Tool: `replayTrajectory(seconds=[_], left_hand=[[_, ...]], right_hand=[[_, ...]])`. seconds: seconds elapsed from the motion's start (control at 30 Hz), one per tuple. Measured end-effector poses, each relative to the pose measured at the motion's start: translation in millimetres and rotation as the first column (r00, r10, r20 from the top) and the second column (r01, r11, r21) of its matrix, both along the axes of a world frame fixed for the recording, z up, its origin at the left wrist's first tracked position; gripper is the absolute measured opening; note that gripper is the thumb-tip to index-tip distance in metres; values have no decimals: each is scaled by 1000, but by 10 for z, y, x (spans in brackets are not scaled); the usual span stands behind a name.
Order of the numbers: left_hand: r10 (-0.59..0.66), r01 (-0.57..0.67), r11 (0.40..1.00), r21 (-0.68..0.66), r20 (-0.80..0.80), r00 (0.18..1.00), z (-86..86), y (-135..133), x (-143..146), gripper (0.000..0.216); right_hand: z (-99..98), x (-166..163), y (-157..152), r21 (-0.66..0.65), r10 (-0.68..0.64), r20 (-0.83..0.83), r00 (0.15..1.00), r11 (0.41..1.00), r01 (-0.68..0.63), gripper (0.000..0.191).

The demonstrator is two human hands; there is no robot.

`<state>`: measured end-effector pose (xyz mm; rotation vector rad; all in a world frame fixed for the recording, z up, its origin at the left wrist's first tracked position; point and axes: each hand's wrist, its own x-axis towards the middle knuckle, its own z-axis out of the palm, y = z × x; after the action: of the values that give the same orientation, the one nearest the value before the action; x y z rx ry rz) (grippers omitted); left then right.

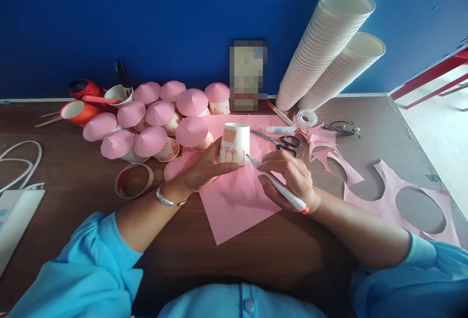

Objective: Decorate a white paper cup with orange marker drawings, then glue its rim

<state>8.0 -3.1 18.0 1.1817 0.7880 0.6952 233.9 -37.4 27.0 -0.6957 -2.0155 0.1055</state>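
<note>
The left hand (204,167) grasps the cup (236,138) in its fingers above pink paper (226,215) on the table (175,245); the right hand (292,174) clasps a pen (283,190) in its fingers, tip at the cup's decorated side.

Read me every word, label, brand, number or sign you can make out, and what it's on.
No text is readable.
White tube: blue label print, too small and blurred to read.
White bag: blue marks at the picture's left edge, too blurred to read.
Dark-framed device: pixelated, nothing legible.
Paper cup in the left hand: orange drawings, no letters visible.
</note>
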Motion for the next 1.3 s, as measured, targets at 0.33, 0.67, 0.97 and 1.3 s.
replayTrajectory(seconds=[0.33,0.67,0.97,1.3], left_hand=[[12,-9,998,66,-43,999,-57,5,-8,49],[2,0,998,69,-39,999,-53,-2,-2,47],[-11,13,999,50,-27,1000,-22,-4,5,51],[-15,15,998,63,-8,1000,-15,-2,2,47]], right_hand=[[-13,-1,-5,-26,9,3,1000,1000,-9,28],[-18,1,-3,-50,13,15,1000,999,-12,28],[-2,-7,-12,-58,13,26,1000,998,-11,27],[4,-3,-6,-39,36,34,999,999,-34,24]])
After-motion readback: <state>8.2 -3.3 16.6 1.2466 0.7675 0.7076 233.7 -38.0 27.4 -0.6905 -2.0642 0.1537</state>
